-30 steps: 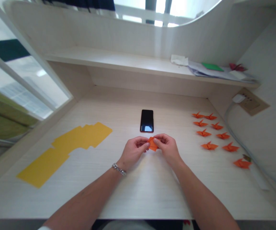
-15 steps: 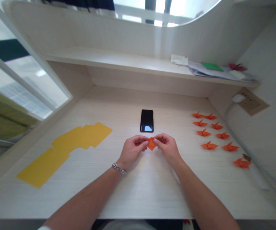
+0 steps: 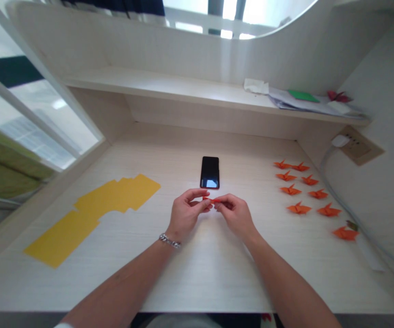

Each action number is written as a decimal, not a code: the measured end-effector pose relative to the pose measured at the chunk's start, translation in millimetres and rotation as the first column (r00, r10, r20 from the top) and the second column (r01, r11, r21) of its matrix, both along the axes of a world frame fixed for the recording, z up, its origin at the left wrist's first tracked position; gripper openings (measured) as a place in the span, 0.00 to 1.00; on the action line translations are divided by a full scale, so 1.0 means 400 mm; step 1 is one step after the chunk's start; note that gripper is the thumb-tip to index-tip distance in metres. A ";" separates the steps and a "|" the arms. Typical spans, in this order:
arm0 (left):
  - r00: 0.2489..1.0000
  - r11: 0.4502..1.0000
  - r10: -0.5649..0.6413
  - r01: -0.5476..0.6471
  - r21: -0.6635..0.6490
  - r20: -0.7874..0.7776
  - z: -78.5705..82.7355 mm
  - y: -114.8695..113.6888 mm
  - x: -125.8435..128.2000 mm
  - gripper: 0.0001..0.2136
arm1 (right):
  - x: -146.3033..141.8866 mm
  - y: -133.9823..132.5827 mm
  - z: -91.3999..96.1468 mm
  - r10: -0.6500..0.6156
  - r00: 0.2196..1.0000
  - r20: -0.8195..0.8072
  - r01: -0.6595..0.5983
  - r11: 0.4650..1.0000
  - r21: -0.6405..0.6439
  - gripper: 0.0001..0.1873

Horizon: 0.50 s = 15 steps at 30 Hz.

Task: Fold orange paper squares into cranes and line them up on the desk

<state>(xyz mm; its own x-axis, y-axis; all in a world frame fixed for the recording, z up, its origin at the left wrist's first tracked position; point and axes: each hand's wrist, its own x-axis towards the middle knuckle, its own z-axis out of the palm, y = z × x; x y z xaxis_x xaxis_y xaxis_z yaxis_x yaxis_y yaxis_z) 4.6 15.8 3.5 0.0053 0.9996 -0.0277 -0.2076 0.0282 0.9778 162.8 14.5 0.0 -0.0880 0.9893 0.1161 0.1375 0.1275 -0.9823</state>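
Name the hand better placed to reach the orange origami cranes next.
Probably the right hand: it is nearer the orange origami cranes, which all lie on its side. The left hand is farther off; both hands hold the small folded orange paper.

This looked like a home study corner or a dormitory room — which of the two could not be told. A pale wood-grain desk [image 3: 217,282] stood beneath a built-in pale wooden shelf [image 3: 169,85] and a shiny, curved-edged mirror [image 3: 268,13], with a beige rectangular wall socket panel [image 3: 364,149] at right and curtain-like olive-green fabric [image 3: 5,168] at left.
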 end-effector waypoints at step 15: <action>0.987 0.986 -0.022 0.048 0.158 -0.161 0.004 0.000 -0.010 0.09 | 0.012 0.011 0.002 0.122 0.973 -0.196 -0.146 0.983 -0.115 0.14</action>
<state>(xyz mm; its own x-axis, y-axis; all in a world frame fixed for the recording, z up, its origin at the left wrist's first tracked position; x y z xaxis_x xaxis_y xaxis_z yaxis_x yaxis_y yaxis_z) 0.6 15.9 5.1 0.0484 0.9904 0.1296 -0.0518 -0.1271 0.9905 167.4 19.0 0.8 -0.2093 0.9777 0.0167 -0.0607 0.0041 -0.9981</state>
